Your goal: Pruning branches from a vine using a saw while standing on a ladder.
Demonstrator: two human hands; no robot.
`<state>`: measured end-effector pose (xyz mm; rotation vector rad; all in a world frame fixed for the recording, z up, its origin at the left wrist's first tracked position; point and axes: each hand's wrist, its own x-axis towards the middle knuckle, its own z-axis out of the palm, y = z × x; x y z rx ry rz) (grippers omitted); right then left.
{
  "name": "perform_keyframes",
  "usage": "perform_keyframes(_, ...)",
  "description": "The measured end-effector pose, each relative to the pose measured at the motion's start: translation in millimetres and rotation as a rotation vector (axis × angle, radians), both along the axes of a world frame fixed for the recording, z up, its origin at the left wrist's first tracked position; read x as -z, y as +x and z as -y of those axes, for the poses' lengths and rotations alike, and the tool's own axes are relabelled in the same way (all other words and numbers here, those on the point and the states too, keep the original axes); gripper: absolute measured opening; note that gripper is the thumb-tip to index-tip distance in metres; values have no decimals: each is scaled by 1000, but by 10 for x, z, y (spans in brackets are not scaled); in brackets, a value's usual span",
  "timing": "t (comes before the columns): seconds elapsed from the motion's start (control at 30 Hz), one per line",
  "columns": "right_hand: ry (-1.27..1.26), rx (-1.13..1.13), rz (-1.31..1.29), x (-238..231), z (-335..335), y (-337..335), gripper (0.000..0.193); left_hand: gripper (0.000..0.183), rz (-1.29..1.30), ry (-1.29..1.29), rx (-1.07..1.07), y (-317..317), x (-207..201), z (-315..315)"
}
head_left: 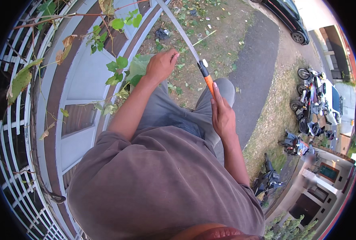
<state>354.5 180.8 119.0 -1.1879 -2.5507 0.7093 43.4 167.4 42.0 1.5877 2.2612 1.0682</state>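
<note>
My left hand (162, 65) is closed in a pinch around a thin green vine stem (204, 39). The stem's free end sticks out to the right, passing near the blade. A broad pale-green leaf (138, 68) hangs just left of that hand's wrist; whether it grows on the same stem I cannot tell. In my right hand (223, 117) is a long-bladed cutting tool (209, 84) with an orange and black handle. Its straight silver blade (181, 32) points up and left, past the left hand. Whether the blade's edge is toothed does not show.
On the left, vine leaves (116, 72) hang along a grey-and-brown wall (84, 86) beside a white metal grille (20, 150). Leaf litter (210, 18) covers the ground ahead, next to a paved strip (256, 60). Parked motorcycles (312, 102) and a dark car (288, 16) stand right.
</note>
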Motion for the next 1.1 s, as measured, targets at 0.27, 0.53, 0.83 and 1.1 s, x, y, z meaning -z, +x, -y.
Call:
perform_keyframes(0.27, 33, 258, 158, 378, -693, 997, 55, 14, 43, 324, -140, -318, -295, 230)
perform_keyframes(0.53, -58, 314, -156, -362, -257, 297, 55, 24, 244, 115, -106, -268, -208, 215)
perform_keyframes(0.83, 45, 28, -200, -40, -156, 240, 57, 21, 320, 231, -106, -293, -497, 234)
perform_keyframes(1.1, -131, 374, -111, 136, -138, 718, 54, 19, 415, 353, -152, -420, -486, 451)
